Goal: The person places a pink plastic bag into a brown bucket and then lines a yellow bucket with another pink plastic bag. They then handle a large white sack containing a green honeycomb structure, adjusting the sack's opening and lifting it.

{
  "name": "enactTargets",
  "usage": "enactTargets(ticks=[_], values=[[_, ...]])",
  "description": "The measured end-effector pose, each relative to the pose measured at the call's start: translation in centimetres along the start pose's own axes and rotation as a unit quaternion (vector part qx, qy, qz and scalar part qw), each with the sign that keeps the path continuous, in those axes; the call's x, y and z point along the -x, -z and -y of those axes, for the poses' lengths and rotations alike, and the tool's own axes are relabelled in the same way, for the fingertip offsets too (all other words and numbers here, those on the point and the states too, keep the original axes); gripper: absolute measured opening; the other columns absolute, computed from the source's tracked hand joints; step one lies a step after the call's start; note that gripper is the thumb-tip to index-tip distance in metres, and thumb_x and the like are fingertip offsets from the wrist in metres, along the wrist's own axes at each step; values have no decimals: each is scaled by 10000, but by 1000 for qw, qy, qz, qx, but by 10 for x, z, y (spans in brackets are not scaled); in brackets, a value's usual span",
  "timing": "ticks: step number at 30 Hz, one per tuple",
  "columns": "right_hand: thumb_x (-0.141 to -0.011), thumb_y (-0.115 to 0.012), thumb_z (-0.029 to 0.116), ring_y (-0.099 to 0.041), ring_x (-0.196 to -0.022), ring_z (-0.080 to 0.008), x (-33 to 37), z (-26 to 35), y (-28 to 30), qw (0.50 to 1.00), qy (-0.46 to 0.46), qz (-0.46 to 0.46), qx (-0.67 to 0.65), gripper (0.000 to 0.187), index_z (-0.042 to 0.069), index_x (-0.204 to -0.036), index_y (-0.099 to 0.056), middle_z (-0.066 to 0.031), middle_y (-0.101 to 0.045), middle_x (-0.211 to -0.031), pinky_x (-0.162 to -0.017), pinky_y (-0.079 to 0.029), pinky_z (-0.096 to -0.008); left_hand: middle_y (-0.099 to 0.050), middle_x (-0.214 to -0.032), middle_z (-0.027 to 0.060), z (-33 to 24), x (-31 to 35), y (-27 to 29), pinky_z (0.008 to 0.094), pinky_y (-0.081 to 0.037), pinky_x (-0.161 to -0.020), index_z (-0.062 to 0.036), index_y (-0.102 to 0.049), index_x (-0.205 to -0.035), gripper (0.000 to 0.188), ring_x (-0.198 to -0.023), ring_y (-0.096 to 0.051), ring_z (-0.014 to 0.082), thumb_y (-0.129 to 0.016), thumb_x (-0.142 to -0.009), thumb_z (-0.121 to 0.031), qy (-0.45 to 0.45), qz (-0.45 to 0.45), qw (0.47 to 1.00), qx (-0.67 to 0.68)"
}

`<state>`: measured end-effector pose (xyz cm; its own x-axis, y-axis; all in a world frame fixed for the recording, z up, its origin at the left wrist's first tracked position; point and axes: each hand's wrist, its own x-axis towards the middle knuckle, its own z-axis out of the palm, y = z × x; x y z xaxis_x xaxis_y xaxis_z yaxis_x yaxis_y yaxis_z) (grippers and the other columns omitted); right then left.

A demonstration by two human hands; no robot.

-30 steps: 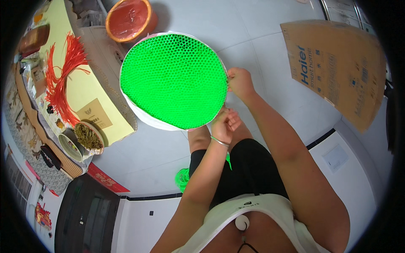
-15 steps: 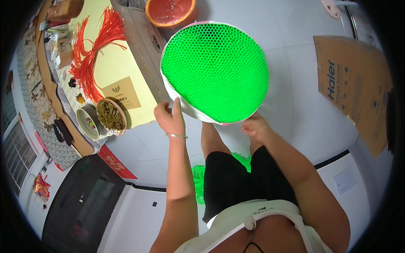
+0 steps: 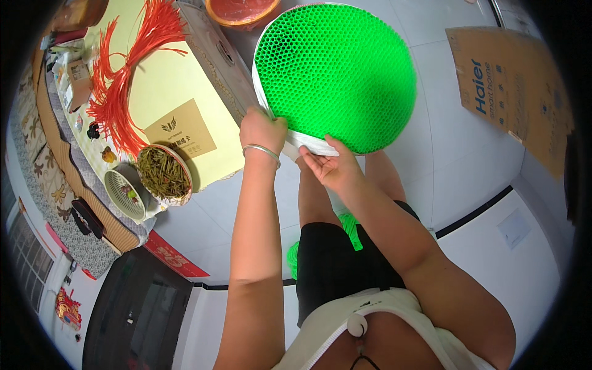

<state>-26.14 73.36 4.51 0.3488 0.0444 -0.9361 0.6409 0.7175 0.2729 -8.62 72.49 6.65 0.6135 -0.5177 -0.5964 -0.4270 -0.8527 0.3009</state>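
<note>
A round green honeycomb cushion [image 3: 336,80] fills the upper middle, with a white fabric cover [image 3: 314,143] around its edge. My left hand [image 3: 264,131], with a bangle at the wrist, is closed on the white cover at the cushion's near left rim. My right hand [image 3: 336,166] is at the near edge, palm partly up and fingers apart. Its thumb and fingertips touch the white cover. What supports the cushion from below is hidden.
On the left, a table [image 3: 213,179] bears red raffia strands [image 3: 126,71], a brown card [image 3: 185,135], a bowl of dried leaves [image 3: 163,172] and a pale basket [image 3: 123,191]. An orange basin [image 3: 243,12] stands beyond. Cardboard [image 3: 505,86] is at right; green netting [image 3: 350,231] lies by my legs.
The cushion appears farther up and right. My left hand has closed on its cover. My right hand has moved left along the near rim, and its fingers have opened out.
</note>
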Motion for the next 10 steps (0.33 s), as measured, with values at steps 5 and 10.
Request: enactTargets(ticks=[5,10], values=[[-882,-510,69,-572,-1108,-378,-4,-11,3,1000,15,-15,16,398,-141,-1204,-405,-262,-520,-1210,-981,-491,-469,-652,-910,277,6,-12,2,428,-516,-773,75,-619,-933,375,-858,-645,409,-669,-717,-228,10,103,995,0],[-873,-520,87,-552,-1140,-396,-9,-15,2,1000,12,-12,-16,449,-154,-1226,-381,-276,-504,-1245,-990,-479,-483,-662,-942,258,-10,-13,14,420,-512,-814,56,-648,-1025,433,-893,-646,408,-684,-717,-246,-5,174,984,-46]])
